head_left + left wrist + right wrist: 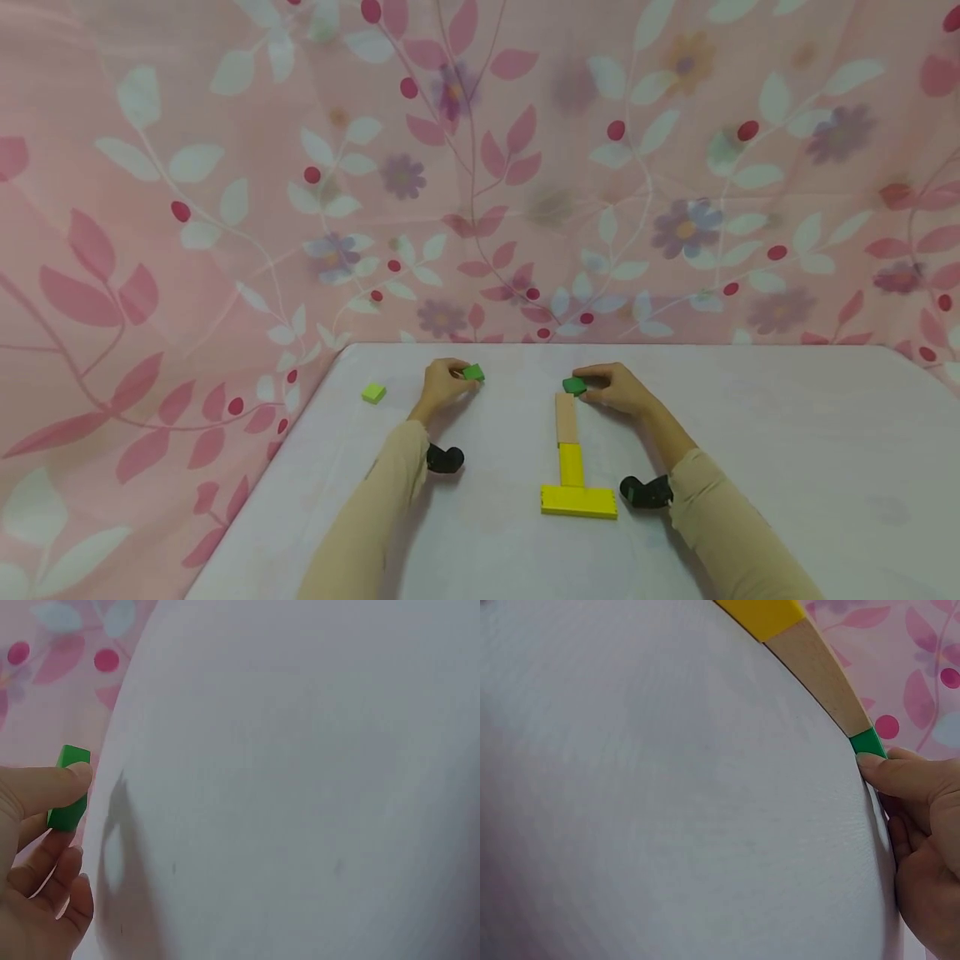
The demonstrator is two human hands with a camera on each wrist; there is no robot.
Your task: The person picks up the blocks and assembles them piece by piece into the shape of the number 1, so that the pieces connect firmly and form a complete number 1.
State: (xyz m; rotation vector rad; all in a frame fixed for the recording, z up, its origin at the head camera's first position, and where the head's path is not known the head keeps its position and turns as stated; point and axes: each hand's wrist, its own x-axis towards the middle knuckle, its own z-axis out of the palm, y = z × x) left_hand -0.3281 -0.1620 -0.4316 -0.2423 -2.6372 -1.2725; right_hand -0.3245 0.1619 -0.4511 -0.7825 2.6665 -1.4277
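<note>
My left hand (pixel 444 385) pinches a small green block (pixel 69 787) between thumb and fingers, held up over the table in the left wrist view. The right hand (pixel 617 390) grips a darker green block (pixel 574 386) right at the far end of a plain wooden block (pixel 566 418). That wooden block lies in line with a yellow block (pixel 572 464), which meets a longer yellow block (pixel 579 502) set crosswise at the near end, making an upside-down T. In the right wrist view the thumb presses on the green block (pixel 868 742).
A light green block (pixel 373 393) lies by itself left of the left hand. The white table (pixel 787 417) ends at a pink floral cloth (pixel 525 167) hanging behind it. Black wrist cameras (pixel 446 459) stick out from both sleeves.
</note>
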